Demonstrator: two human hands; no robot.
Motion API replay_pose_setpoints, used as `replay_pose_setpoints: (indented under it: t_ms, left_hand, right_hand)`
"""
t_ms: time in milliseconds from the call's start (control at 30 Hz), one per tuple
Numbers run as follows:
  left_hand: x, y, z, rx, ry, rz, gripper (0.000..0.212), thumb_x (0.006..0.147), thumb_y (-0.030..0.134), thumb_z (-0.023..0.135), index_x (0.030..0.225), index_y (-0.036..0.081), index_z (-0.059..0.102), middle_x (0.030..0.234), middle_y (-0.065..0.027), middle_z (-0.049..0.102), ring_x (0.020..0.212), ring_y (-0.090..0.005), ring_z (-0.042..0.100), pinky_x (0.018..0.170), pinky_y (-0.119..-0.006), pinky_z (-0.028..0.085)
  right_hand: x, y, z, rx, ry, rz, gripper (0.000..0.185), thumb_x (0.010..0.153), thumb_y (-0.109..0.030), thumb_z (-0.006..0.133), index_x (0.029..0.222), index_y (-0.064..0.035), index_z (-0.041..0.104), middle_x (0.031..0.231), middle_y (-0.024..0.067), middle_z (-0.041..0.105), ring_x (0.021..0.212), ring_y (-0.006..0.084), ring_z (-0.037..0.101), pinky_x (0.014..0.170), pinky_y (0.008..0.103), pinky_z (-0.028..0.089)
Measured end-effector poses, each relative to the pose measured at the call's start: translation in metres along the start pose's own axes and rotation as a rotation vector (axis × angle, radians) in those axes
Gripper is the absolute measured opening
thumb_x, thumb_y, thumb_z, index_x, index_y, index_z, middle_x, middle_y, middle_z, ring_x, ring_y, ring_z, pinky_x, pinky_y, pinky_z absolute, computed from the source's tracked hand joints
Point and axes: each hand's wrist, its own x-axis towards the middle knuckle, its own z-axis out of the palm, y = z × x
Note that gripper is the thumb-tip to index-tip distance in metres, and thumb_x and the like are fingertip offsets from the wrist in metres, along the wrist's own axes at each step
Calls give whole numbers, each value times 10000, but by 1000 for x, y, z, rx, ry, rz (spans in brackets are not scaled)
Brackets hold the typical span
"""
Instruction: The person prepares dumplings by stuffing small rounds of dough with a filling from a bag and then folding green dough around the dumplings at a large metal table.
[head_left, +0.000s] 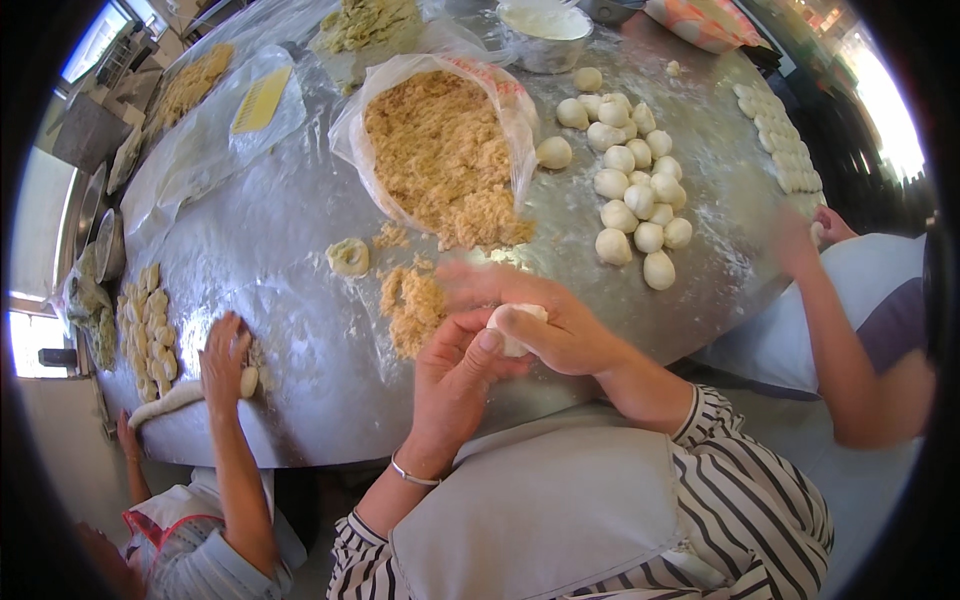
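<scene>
Between my two hands, above the near part of the metal table (330, 405), is a piece of white dough (517, 330). My left hand (457, 360) cups it from the left with the thumb against it. From the right, my right hand (555, 322) closes around the same piece, its fingers partly blurred; whether filling is inside cannot be seen. Just beyond my hands lies a small heap of crumbly tan filling (412, 307). Farther off, an open plastic bag (345, 142) holds a large mass of the same filling (439, 142). A flattened dough piece (348, 256) rests left of the heap.
Several round dough balls (640, 201) cluster at right. At left, a co-worker's hand (223, 360) presses a dough rope (176, 400) beside small dough pieces (146, 330). Another co-worker's blurred hand (795, 240) is at right, near flat dough rows (776, 139). Behind stand a flour bowl (544, 45) and yellow scraper (262, 100).
</scene>
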Motion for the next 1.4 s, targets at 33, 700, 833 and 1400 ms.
replay_pose_setpoints:
  t_ms: [33,700,833,1400]
  left_hand:
    - [3,2,6,7,-11,-28,361,1018,164,590,1328,5,495,1275,-153,609,1094,-248,662,894,-354,597]
    - [4,-6,16,40,-47,-34,327,1037,169,545,1321,11,524,1196,-113,647,928,-205,685,741,-299,585]
    - [2,1,24,286,53,40,261,1038,151,543,1253,5,569,1137,-110,670,891,-192,686,728,-304,587]
    - [56,105,-147,1167,687,459,368,988,245,629,1262,-2,639,1167,-118,662,983,-198,644,819,-315,534]
  right_hand:
    - [-1,9,-13,-28,-89,118,427,1063,-347,467,1298,-26,622,1387,166,583,1315,229,529,1134,347,350]
    - [-16,-9,-8,10,42,66,427,1080,-333,433,967,-23,704,1043,128,729,941,180,659,843,321,523]
    - [-16,-3,-34,74,187,63,444,1083,-324,418,898,-22,687,922,92,707,828,161,641,783,300,516]
    - [-41,-29,-208,-1070,1143,-209,282,1010,-261,512,1078,-35,666,1030,153,681,974,314,633,883,408,469]
